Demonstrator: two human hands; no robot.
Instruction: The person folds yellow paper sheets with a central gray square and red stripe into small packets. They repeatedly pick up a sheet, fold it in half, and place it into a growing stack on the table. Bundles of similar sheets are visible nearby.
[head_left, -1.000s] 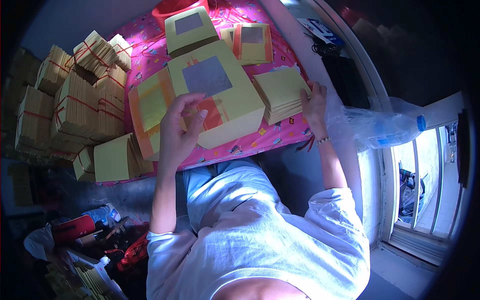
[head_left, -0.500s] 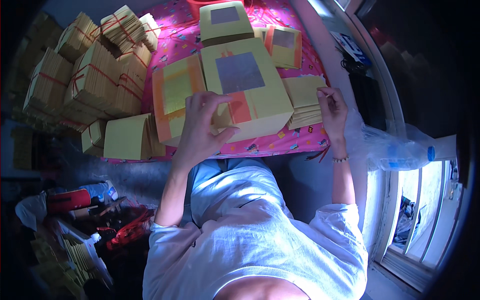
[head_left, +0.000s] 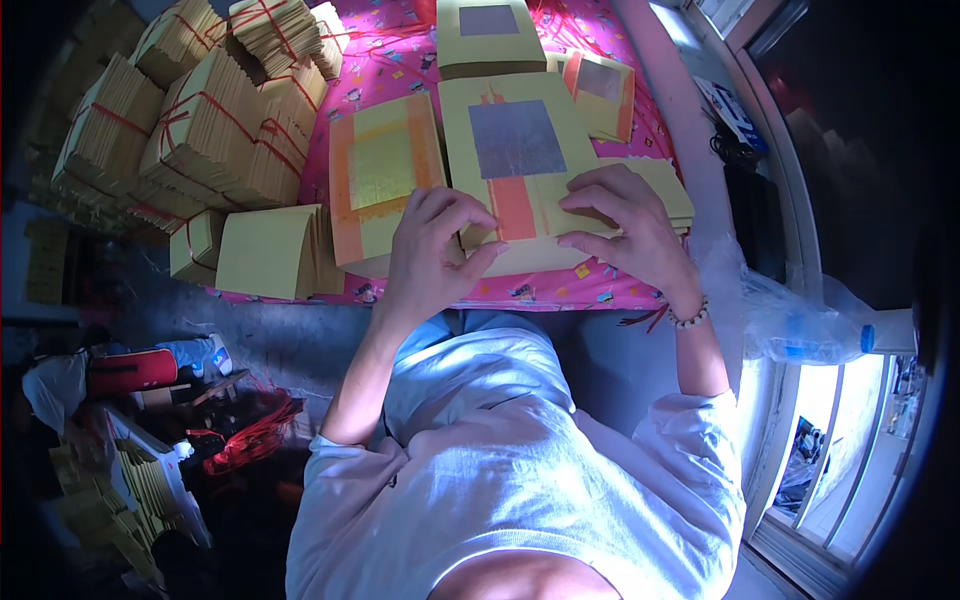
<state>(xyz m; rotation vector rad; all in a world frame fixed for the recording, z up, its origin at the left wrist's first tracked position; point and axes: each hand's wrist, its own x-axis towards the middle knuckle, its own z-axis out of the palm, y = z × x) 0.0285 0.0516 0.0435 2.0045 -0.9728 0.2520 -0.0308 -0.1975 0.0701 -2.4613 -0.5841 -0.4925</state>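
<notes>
A thick stack of yellow paper sheets lies in front of me, its top sheet bearing a silver-grey square and an orange stripe. At its near left edge is my left hand, fingers curved and thumb apart. My right hand is over the near right corner, fingers bent and thumb spaced from them. No sheet shows clearly lifted in either hand. Left of this stack is another yellow stack with a gold square and orange borders. A plain yellow stack sits partly hidden behind my right hand.
Bundles of yellow paper tied with red string are piled at the left. Further stacks stand at the back of the pink patterned tablecloth. On the right are a clear plastic bag and a barred window.
My right hand has moved left from the plain stack to the middle stack, its fingers now spread further. My left hand keeps much the same pose. The whole view has shifted slightly.
</notes>
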